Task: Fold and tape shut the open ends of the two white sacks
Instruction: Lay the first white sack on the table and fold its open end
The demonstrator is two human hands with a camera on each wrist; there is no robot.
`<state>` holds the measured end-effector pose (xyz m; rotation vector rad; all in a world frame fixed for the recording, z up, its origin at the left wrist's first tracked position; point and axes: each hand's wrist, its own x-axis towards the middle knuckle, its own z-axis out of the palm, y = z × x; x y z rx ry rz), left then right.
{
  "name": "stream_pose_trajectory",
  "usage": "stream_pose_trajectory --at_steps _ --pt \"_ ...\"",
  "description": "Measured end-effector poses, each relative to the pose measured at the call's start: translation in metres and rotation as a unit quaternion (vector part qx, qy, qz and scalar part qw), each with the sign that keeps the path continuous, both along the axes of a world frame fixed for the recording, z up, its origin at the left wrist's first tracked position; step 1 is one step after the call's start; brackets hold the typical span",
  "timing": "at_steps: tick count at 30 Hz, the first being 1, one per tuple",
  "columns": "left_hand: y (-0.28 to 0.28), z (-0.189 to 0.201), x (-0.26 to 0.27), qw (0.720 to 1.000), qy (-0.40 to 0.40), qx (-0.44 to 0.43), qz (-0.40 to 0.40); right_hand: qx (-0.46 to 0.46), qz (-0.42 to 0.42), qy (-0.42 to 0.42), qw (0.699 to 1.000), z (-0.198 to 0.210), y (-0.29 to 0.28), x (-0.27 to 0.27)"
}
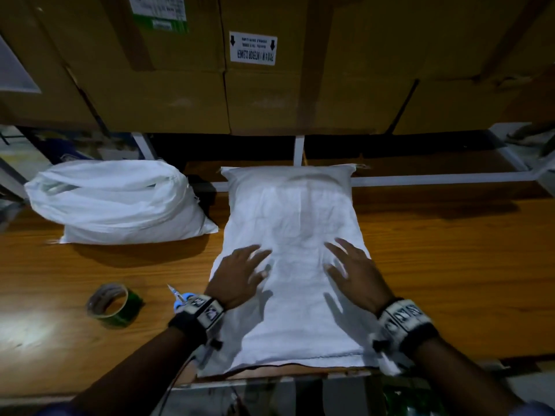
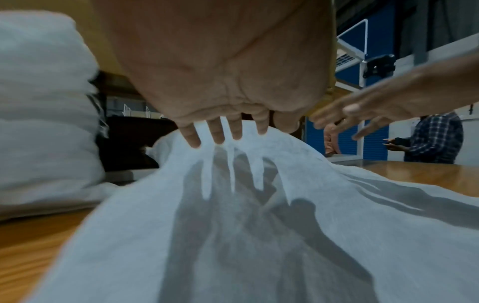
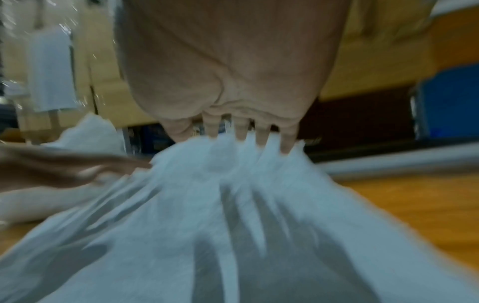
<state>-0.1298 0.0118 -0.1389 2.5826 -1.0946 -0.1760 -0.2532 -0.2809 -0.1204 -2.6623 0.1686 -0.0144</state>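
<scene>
A white woven sack (image 1: 291, 223) lies lengthwise on the wooden table (image 1: 435, 265), its filled part far from me and its flat open end (image 1: 288, 358) at the near edge. My left hand (image 1: 240, 274) and right hand (image 1: 351, 265) are spread flat over the sack's middle, fingers straight, holding nothing. In the left wrist view the fingertips (image 2: 194, 141) meet the sack's bulge (image 2: 259, 184); the right wrist view, blurred, shows the same (image 3: 261, 141). A second white sack (image 1: 120, 202), bunched and full, sits at the far left. A roll of green tape (image 1: 111, 304) stands left of my left wrist.
Small blue-handled scissors (image 1: 180, 298) lie beside my left wrist. Stacked cardboard boxes (image 1: 270, 70) rise behind the table on a white frame (image 1: 420, 180). In the left wrist view a person in a checked shirt (image 2: 435, 139) stands beyond the table's right side.
</scene>
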Motion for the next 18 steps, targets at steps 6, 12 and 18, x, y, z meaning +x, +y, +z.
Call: stream_pose_trajectory --at_steps 6,12,18 --pt "-0.067 -0.039 0.015 0.986 0.080 0.119 0.084 -0.039 -0.049 0.161 0.985 -0.050 0.044 0.071" --pt "-0.073 -0.065 0.031 0.971 0.135 0.181 0.084 -0.049 -0.059 0.258 0.963 -0.082 0.028 0.081" --pt "-0.074 -0.072 0.042 0.965 0.162 0.192 0.072 -0.061 -0.051 0.263 0.962 -0.084 0.018 0.092"
